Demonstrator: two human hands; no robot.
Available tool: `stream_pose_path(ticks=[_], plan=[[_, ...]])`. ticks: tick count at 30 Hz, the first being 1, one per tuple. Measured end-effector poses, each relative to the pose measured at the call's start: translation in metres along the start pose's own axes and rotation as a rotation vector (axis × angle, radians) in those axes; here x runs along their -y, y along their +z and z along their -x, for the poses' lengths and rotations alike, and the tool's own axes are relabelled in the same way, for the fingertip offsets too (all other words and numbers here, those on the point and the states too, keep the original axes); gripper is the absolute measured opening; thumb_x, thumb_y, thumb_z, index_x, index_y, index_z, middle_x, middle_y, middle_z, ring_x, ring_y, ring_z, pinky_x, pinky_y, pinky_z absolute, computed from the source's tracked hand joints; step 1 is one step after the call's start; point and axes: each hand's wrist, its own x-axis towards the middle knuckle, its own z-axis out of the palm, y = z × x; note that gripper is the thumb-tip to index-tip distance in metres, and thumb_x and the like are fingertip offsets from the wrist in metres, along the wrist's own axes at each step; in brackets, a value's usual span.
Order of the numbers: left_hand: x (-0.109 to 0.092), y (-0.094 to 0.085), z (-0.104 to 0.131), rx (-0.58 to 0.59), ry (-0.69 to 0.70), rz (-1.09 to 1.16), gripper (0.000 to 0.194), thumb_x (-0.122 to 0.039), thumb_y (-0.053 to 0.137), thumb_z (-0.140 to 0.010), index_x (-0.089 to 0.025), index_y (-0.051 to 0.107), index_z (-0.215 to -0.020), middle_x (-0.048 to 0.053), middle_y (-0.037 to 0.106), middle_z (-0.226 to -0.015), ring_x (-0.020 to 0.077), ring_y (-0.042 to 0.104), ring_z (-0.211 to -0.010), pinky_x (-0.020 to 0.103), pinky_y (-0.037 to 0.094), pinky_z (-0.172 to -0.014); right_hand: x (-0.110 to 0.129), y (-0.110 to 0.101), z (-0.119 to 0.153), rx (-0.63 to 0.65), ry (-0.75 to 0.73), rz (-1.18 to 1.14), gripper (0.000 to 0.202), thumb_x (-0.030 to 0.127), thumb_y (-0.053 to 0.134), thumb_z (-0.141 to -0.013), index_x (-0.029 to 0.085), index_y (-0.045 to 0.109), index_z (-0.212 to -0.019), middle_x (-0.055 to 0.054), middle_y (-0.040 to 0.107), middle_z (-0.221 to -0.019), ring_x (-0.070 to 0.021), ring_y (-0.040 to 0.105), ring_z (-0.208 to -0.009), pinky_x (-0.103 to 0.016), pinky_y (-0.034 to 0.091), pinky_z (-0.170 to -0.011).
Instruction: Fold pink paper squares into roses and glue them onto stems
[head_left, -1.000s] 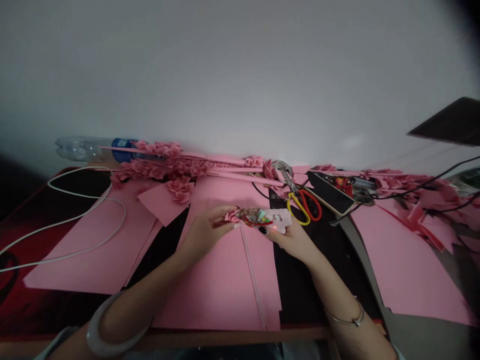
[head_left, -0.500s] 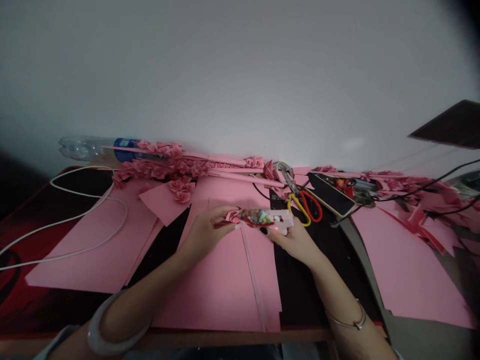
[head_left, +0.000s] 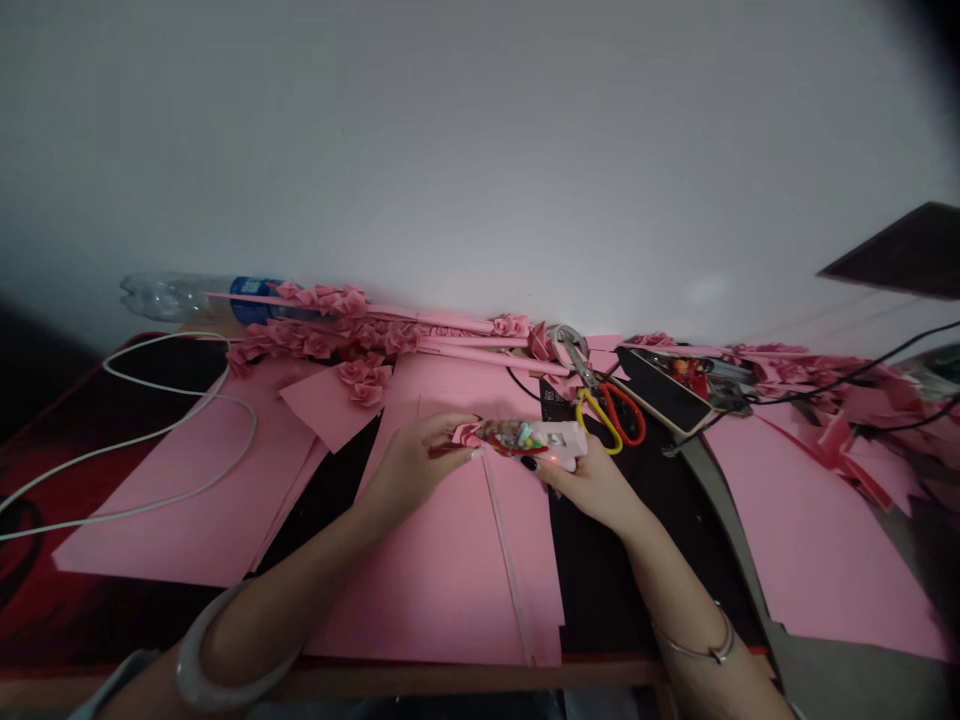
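Observation:
Pinched between the thumb and fingers of my left hand (head_left: 411, 455) is a small folded pink paper flower (head_left: 469, 434). My right hand (head_left: 592, 480) is closed around a pale pink hand-held device (head_left: 568, 444), which has a small cut-out and a glowing red light. Its colourful decorated end (head_left: 516, 436) points left and meets the paper flower; whether the two are joined I cannot tell. Both hands are above a large pink paper sheet (head_left: 442, 570), on which a narrow pale strip (head_left: 504, 545) runs toward the front edge.
Scissors (head_left: 600, 400) with red and yellow handles lie behind my right hand, beside a phone (head_left: 667, 390). Paper roses (head_left: 322, 335) and a plastic bottle (head_left: 176, 296) line the wall. A white cable (head_left: 244, 440) crosses the left sheets (head_left: 180, 500). More pink paper (head_left: 817, 540) lies right.
Both hands stay almost still, holding the same things. The pink device has tilted very slightly, and the view has shifted a little.

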Motion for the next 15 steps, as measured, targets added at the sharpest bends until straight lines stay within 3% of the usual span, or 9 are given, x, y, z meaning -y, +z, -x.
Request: stream_pose_path(ticks=[10,15], plan=[[-0.0022,0.0002,0.0008,-0.013,-0.002,0.019,0.028,-0.021,0.072,-0.073,-0.017,0.068,-0.101,0.007,0.074,-0.101,0.0232,0.068,-0.098,0.038,0.052,-0.091,0.0028,-0.0013,0.0002,-0.008,-0.02,-0.005,0.025,0.025,0.062,-0.081,0.012,0.066,-0.102,-0.002,0.062,-0.07,-0.0119,0.05,-0.056,-0.021,0.039,-0.048],[-0.0014,0.0,0.0006,-0.019,-0.001,0.01,0.029,-0.021,0.072,-0.073,-0.017,0.068,-0.102,0.007,0.074,-0.101,0.0235,0.069,-0.097,0.039,0.053,-0.09,0.0026,0.0008,0.0004,-0.016,-0.018,-0.005,0.024,0.028,0.06,-0.083,0.013,0.067,-0.101,0.0,0.057,-0.059,-0.0122,0.049,-0.05,-0.021,0.039,-0.045]])
